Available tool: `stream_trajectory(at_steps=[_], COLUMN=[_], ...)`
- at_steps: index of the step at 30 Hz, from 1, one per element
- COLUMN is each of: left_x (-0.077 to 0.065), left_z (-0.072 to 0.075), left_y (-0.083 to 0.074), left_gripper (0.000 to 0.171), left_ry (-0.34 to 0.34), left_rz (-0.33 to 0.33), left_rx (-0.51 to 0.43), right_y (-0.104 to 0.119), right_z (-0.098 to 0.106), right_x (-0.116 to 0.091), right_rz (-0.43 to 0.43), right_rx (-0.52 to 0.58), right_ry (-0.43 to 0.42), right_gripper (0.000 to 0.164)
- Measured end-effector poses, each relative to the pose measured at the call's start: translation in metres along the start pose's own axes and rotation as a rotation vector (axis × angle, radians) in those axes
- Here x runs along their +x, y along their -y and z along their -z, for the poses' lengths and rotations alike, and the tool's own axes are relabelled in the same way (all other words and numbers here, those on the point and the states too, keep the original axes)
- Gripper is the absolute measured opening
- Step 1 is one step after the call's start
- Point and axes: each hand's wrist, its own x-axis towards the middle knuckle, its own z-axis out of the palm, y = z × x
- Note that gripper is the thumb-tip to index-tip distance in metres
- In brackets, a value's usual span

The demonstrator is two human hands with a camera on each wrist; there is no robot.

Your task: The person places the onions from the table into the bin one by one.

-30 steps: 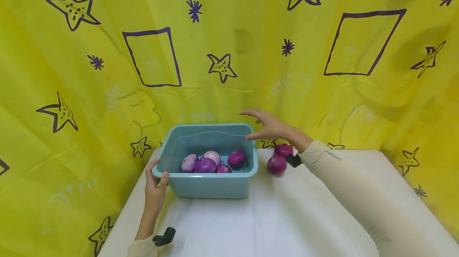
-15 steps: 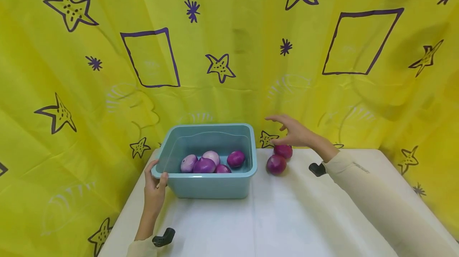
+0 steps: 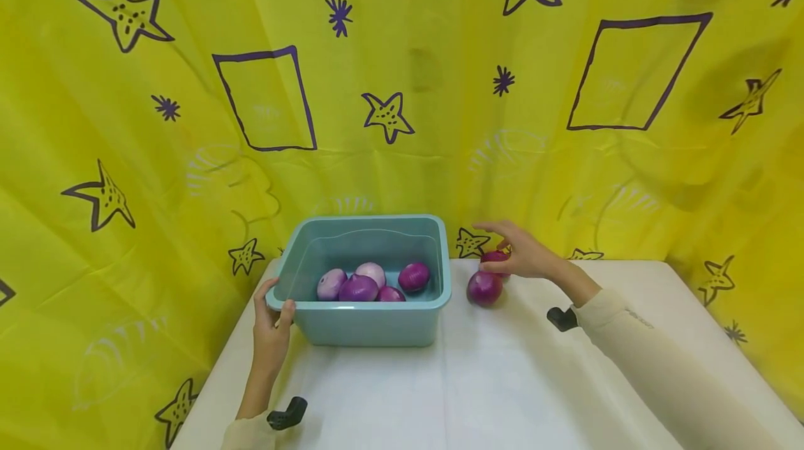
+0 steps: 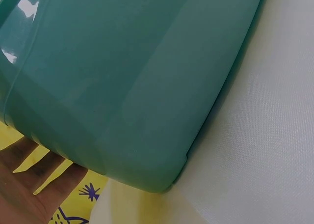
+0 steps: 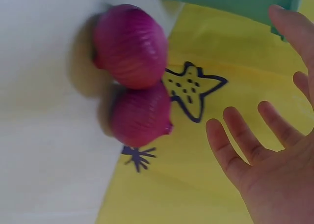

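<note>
A teal plastic storage bin stands on the table with several red onions inside. My left hand holds its near left corner, with the thumb at the front rim and the fingers along the left side; the left wrist view shows those fingers against the bin wall. To the bin's right, two more red onions lie touching, a nearer one and a farther one. My right hand hovers at the farther onion, partly covering it, fingers spread. In the right wrist view the hand appears apart from both onions.
A white cloth covers the table. Close behind the bin and onions hangs a yellow curtain with drawn stars and squares, and it continues along both sides. Each wrist carries a small black device.
My right hand has moved right, away from above the bin's right rim, then lowered toward the two loose onions. The left hand and the bin stay put.
</note>
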Motion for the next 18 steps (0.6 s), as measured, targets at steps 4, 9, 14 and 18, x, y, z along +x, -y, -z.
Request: stream_trajectory(at_steps=[4, 9, 14, 18], left_x=[0.0, 0.001, 0.0, -0.001], left_z=[0.0, -0.001, -0.001, -0.001], left_y=[-0.001, 0.0, 0.0, -0.003], left_gripper=[0.057, 0.055, 0.055, 0.056], left_ry=[0.005, -0.003, -0.003, 0.0], left_rz=[0.0, -0.003, 0.008, 0.007], left_rx=[-0.007, 0.006, 0.007, -0.002], right_y=[-0.01, -0.02, -0.028, -0.032], right_z=[-0.016, -0.034, -0.051, -0.062], right_x=[-0.012, -0.027, -0.037, -0.041], right_rz=[-0.037, -0.068, -0.103, -0.121], right_rx=[0.001, 0.062, 0.078, 0.077], right_ry=[-0.017, -0.033, -0.011, -0.004], right_gripper=[0.075, 0.072, 0.071, 0.067])
